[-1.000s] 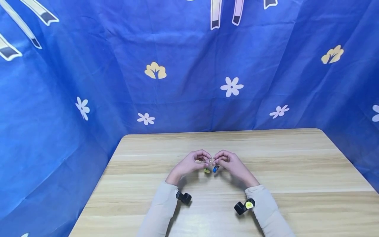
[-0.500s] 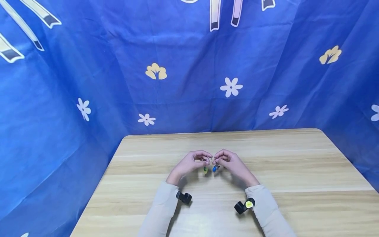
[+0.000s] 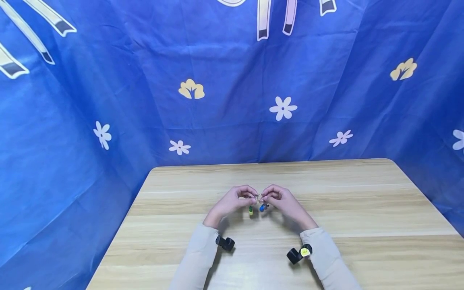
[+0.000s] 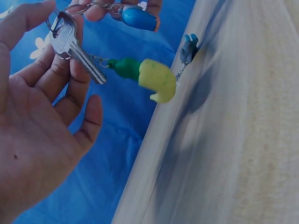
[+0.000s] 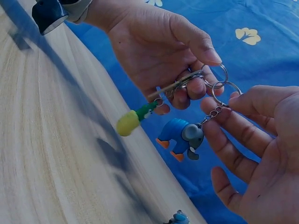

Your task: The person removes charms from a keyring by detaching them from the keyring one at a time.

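Note:
Above the table, my left hand [image 3: 231, 202] and right hand [image 3: 288, 203] meet fingertip to fingertip. In the left wrist view the left hand [image 4: 42, 126] pinches a metal ring with a silver key [image 4: 70, 42]; a green and yellow charm [image 4: 156, 77] dangles beside it. Thumb and finger of the right hand [image 5: 264, 154] pinch another ring [image 5: 239, 87], from which a blue elephant charm [image 5: 175, 133] hangs by a short chain. Both rings overlap; whether they are linked I cannot tell. A grey-blue charm [image 4: 188, 49] hangs on a chain farther right.
The wood-grain table [image 3: 174, 253] lies under both forearms. Behind and to the left hangs a blue cloth [image 3: 224, 133] with flowers. Black wrist cameras sit at the left cuff [image 3: 225, 243] and the right cuff [image 3: 299, 253].
The green and yellow charm has swung and turned, now hanging lower and more upright below the left fingers. The blue charm has shifted slightly. Both hands stay almost in place.

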Motion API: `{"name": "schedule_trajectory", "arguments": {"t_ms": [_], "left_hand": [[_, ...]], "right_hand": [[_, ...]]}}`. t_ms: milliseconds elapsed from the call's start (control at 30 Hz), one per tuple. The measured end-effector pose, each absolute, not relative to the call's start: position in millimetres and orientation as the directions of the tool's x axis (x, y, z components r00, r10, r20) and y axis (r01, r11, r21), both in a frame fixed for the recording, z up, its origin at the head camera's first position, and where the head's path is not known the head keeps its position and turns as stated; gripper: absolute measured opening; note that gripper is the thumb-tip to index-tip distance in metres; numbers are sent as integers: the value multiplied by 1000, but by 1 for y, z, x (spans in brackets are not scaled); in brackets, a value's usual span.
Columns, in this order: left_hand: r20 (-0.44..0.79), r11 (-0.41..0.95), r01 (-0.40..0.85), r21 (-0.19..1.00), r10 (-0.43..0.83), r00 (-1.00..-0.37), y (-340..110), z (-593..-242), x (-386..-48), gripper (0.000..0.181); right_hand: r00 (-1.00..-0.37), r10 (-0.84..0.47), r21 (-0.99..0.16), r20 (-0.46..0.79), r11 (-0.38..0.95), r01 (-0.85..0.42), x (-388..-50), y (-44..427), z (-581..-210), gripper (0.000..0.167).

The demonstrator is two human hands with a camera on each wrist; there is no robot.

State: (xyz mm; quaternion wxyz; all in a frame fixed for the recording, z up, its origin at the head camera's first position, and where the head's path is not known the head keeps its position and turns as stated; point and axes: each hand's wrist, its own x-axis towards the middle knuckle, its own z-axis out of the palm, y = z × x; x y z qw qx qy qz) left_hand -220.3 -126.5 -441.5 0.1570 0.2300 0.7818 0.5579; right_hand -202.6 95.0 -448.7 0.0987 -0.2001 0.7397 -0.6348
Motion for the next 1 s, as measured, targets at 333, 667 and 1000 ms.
{"name": "schedule_trajectory", "arguments": {"t_ms": [333, 667, 1000], "left_hand": [[5, 178, 136, 974, 588, -809, -129, -446, -224, 24], [6, 201, 155, 967, 593, -805, -129, -443, -224, 32], [-2, 177, 142, 974, 635, -772, -129, -439, -224, 32]], "right_hand": [[-898, -426, -979, 108, 109, -170, -202, 93, -448, 20], [-898, -430, -978, 96, 126, -164, -204, 94, -448, 21], [-898, -432, -981, 85, 120, -151, -207, 94, -448, 20]]}}
